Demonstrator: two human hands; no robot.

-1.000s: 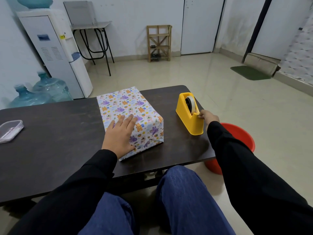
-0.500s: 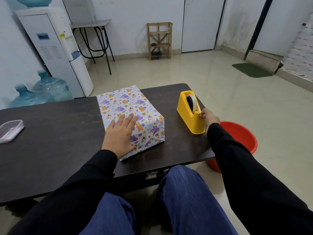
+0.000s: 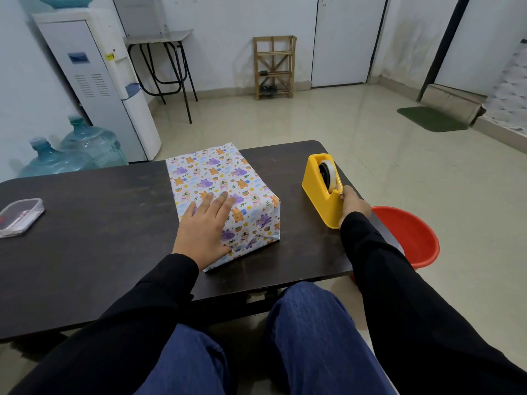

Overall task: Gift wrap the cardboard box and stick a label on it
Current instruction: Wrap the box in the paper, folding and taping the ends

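Box: wrapped, lying mid-surface.
Left grip: wide, fingers straight, pressing flat on the box top.
Right grip: fingers curled on the dispenser, at its near end.

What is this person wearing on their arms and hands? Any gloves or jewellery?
Both arms are covered by long black sleeves. The left sleeve and the right sleeve are alike: plain, unmarked and ending at the wrists. The left hand and right hand are bare, with no gloves, and no ring or watch shows. Blue denim trousers cover the knees below.
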